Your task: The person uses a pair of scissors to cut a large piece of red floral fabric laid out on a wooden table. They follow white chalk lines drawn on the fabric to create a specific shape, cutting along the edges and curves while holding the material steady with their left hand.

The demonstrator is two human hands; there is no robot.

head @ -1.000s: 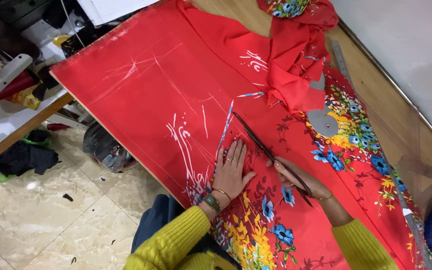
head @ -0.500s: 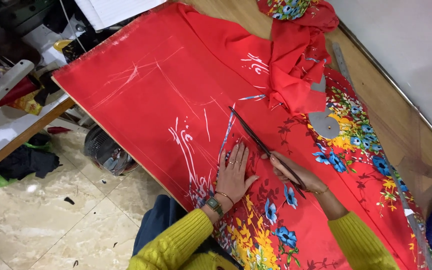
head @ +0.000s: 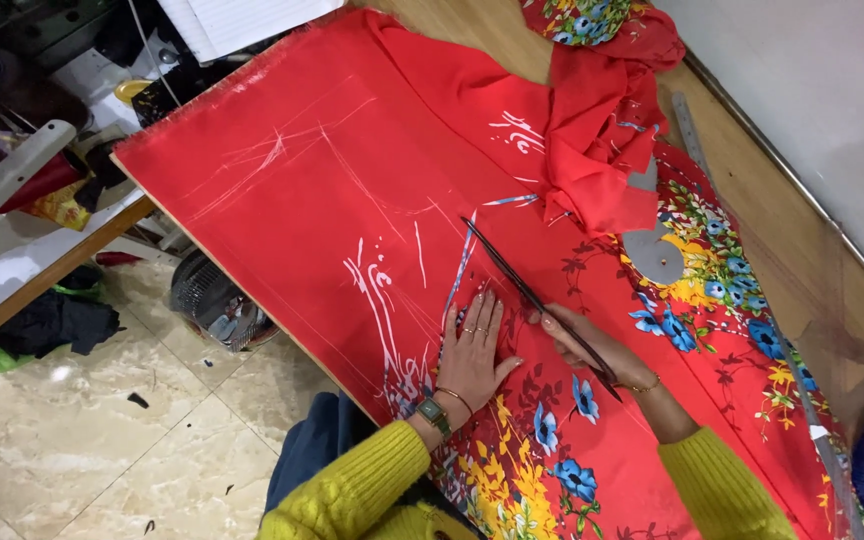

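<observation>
The cutting step looks to be in hand. The right hand [head: 592, 345] closes its grip on long dark scissors [head: 532, 300], whose blades point up the red floral fabric [head: 332, 190] along a white chalk line [head: 457, 275]. The left hand [head: 477, 350] lies flat with fingers spread, holding nothing, pressing the cloth just beside the blades. The fabric covers the wooden worktop [head: 752, 190] and overhangs its near edge. The next move likely calls for keeping the cloth taut.
</observation>
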